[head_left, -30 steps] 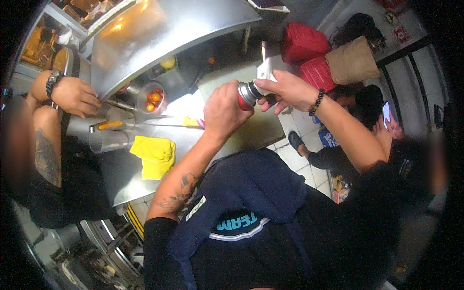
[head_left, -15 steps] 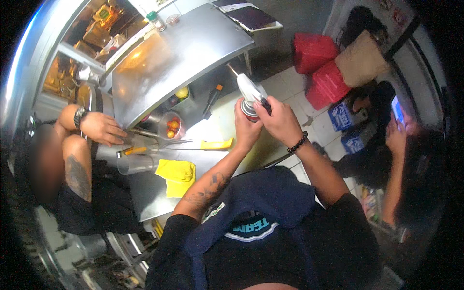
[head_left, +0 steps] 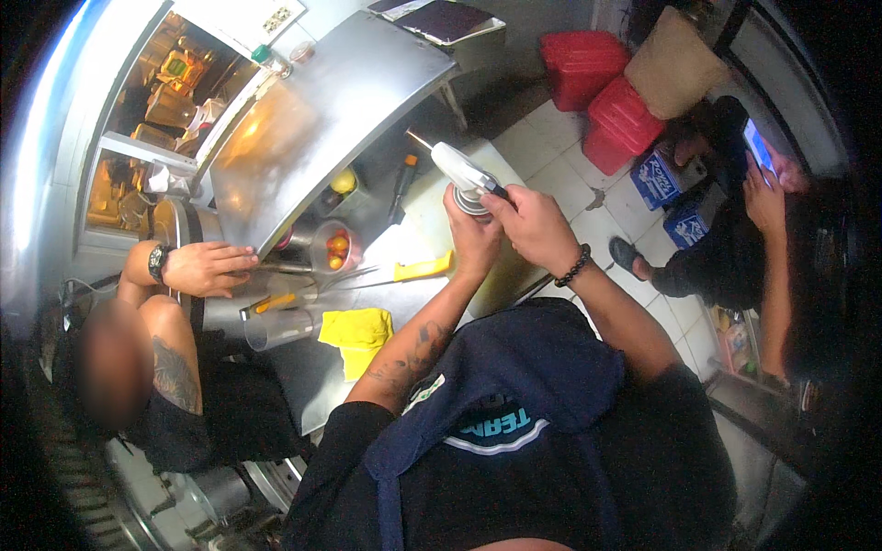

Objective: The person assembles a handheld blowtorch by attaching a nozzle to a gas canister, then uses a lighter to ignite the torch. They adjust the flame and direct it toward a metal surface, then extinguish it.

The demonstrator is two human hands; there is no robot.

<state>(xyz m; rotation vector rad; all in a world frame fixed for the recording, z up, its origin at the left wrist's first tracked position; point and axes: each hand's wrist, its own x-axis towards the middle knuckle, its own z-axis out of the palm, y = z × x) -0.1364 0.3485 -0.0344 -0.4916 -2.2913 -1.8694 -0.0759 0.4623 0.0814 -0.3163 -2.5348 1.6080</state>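
Cramped kitchen, steel worktop (head_left: 317, 390): shows a white torch-like tool (head_left: 457, 169) held up, seemingly above a pale cutting board (head_left: 430, 219).

Grasps a canister (head_left: 471, 205) firmly in the left hand (head_left: 473, 241), hiding most of it from view; grips a dark part (head_left: 497, 191) at the tool's rear with the right hand (head_left: 536, 228), close against the canister's top. Looks largely joined, to judge by a white body meeting the canister without any plain gap. Leaves open, from this angle, whether fully locked or only resting in place. Points a thin metal nozzle (head_left: 419, 140) toward a raised steel shelf (head_left: 331, 96), with no flame visible. To the left, untouched by either hand: yellow-handled knife (head_left: 424, 266), yellow cloth (head_left: 356, 331) and a tub of red and orange fruit (head_left: 337, 245).
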